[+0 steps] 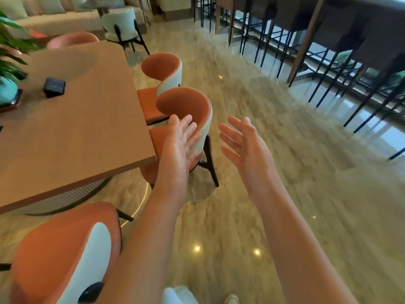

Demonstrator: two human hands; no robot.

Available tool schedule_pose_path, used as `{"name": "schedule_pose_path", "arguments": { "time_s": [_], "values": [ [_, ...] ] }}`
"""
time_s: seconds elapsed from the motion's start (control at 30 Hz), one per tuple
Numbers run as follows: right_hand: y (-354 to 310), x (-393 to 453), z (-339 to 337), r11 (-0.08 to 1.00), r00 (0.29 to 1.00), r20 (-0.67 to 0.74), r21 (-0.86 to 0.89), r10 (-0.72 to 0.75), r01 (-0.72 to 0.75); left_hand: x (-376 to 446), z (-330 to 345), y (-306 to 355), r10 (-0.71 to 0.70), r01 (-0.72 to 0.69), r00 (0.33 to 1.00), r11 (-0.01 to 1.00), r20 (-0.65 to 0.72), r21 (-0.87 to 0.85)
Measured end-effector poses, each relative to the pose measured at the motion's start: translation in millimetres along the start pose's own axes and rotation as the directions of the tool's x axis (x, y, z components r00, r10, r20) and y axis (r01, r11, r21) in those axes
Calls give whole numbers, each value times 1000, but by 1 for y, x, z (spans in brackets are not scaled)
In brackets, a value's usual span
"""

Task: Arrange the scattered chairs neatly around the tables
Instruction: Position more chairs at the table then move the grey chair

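Orange curved-back chair (pixel 186 110) at wooden table (pixel 76 128), left hand (pixel 179 145) flat against it, right hand (pixel 243 143) spread, empty

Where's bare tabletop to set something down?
Free: the wide near stretch of the table, between the black box and the edge by the two tucked orange chairs. Crowded: the far-left edge, with plant and teal vase.

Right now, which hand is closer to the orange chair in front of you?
Left. The left hand is against the orange chair's curved back; the right hand is open in the air beside it, apart.
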State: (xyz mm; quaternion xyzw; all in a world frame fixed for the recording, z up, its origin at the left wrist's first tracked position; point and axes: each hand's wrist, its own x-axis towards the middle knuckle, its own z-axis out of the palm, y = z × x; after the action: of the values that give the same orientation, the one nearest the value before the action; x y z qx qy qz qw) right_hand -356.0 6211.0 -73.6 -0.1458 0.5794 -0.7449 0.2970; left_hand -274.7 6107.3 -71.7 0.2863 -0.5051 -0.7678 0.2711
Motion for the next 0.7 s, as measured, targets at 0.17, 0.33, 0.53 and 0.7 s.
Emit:
{"name": "schedule_pose_path", "arguments": {
  "time_s": [0.17,0.33,0.53,0.7],
  "values": [
    [-7,75,-25,1000,1000,0,0,15,-15,73,30,-2,-8,5,998,998,54,63],
    [-17,173,-41,999,999,-35,-23,-24,24,170,62,-12,-5,8,993,1000,121,-23],
    [-54,291,-64,996,988,-138,-62,-67,59,308,122,-7,-55,53,973,998,225,15],
    [-76,366,-92,994,974,-204,-59,-101,91,396,176,-3,-49,20,962,994,270,108]
  ]
}}
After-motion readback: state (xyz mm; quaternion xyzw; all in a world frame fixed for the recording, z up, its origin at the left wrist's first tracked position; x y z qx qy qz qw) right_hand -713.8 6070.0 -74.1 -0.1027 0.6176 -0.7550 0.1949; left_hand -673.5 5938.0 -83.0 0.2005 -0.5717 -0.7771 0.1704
